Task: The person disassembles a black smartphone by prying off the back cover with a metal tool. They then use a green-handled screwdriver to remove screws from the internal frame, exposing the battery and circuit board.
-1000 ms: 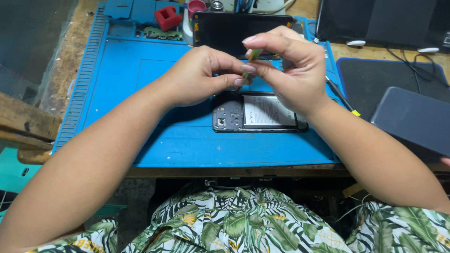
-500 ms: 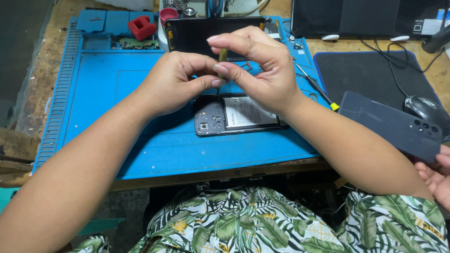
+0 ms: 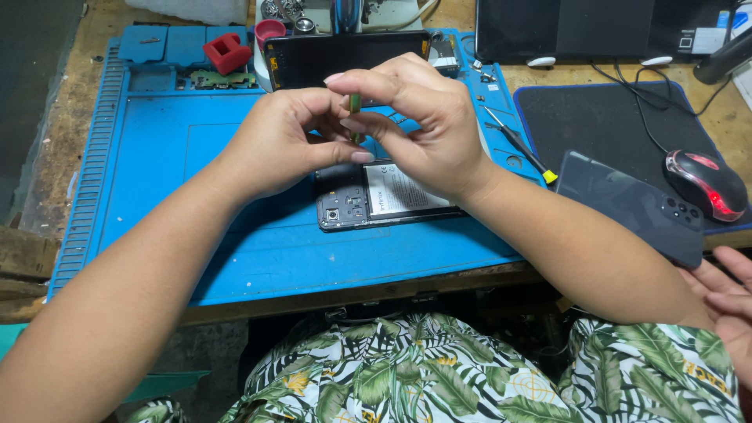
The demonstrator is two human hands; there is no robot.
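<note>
My left hand (image 3: 278, 145) and my right hand (image 3: 423, 125) meet above a blue work mat (image 3: 157, 196). Together their fingertips pinch a small green circuit part (image 3: 355, 106), held upright between thumbs and forefingers. Directly below them lies an opened phone (image 3: 384, 200) with its back cover off, showing its battery and boards. A dark phone screen (image 3: 337, 55) stands propped at the back of the mat, just beyond my fingers.
A dark phone back cover (image 3: 634, 207) lies at the right, near another person's hand (image 3: 732, 301). A screwdriver (image 3: 521, 149) rests on the mat's right edge. A red-lit mouse (image 3: 705, 184) sits on a black pad (image 3: 603, 117). Red holder (image 3: 229, 53) at back left.
The view has shifted, so the mat and hands sit lower and further left in the picture. Both hands keep pinching the small part. The other person's hand has come into sight at the right.
</note>
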